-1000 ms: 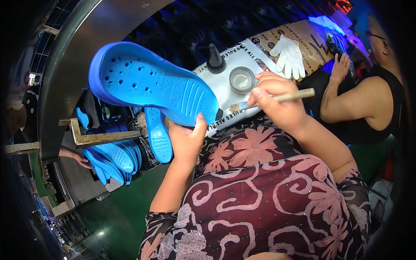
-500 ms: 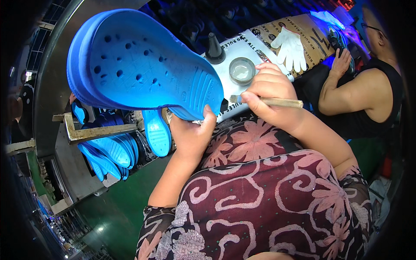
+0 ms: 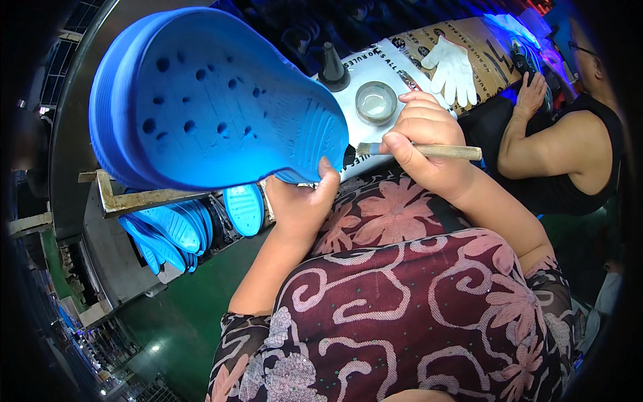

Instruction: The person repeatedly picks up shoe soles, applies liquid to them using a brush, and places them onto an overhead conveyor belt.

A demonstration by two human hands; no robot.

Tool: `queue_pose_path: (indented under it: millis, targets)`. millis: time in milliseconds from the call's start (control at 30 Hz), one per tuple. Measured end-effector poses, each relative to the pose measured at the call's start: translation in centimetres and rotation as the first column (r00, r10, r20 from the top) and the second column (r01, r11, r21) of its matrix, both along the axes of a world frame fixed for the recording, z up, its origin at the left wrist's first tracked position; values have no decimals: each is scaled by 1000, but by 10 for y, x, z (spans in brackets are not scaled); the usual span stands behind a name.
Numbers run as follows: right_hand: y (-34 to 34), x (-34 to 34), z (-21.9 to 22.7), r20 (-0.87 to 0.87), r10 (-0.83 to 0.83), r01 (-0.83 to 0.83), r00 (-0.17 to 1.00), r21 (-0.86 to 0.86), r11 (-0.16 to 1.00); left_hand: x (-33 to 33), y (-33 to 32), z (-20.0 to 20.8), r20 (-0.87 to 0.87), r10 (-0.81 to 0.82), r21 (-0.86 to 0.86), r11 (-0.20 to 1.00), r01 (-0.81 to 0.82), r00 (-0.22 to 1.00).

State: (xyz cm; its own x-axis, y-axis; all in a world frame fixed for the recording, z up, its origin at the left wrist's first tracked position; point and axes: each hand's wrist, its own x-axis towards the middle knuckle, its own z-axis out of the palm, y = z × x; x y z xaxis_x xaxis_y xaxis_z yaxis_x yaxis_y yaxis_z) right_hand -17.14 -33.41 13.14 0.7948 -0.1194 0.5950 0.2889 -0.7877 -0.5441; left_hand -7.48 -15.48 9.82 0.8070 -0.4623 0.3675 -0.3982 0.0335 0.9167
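Note:
A large blue foam shoe sole (image 3: 221,100), dotted with round holes, is held up at the left by my left hand (image 3: 298,201). Its thumb presses on the inner face near the narrow end and the fingers are hidden underneath. A small black patch (image 3: 349,156) shows at that end. Between the fingers and thumb of my right hand (image 3: 429,144) is a paintbrush (image 3: 445,151) with a wooden handle. Its bristles point left and sit right beside the black patch; whether they touch it I cannot tell. Just beyond the brush stands a round, clear dish (image 3: 376,103).
A black cone-shaped bottle (image 3: 332,68) stands by the dish on the white-covered table (image 3: 365,67). A white glove (image 3: 452,70) lies on brown cardboard. Several blue soles (image 3: 174,231) hang below a metal bracket (image 3: 134,199). A co-worker (image 3: 562,141) sits at the right.
The sole has shifted slightly left and tilted, covering more of the pieces beneath. My right hand has moved a little right, with the brush now nearly level and close to the black patch.

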Motion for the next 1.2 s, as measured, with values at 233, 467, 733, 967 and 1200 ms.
queue_pose_path:
  millis: [233, 467, 733, 967, 1200]
  targets:
    - [6, 1, -4, 71, 2, -4, 997, 16, 1000, -1, -7, -4, 15, -16, -16, 1000, 16, 1000]
    - [1, 2, -2, 102, 2, -5, 995, 35, 999, -1, -4, -8, 160, -66, 94, 994, 51, 985]
    - [6, -2, -2, 27, 38, -39, 999, 20, 999, -3, -10, 0, 257, -23, 96, 995, -1, 966]
    - [9, 2, -1, 2, -29, 29, 1000, 41, 999, -2, -9, 5, 298, -29, 142, 990, -14, 954]
    - [-8, -9, 3, 58, -92, 93, 994, -14, 996, 5, -11, -8, 359, 50, 139, 985, -106, 932]
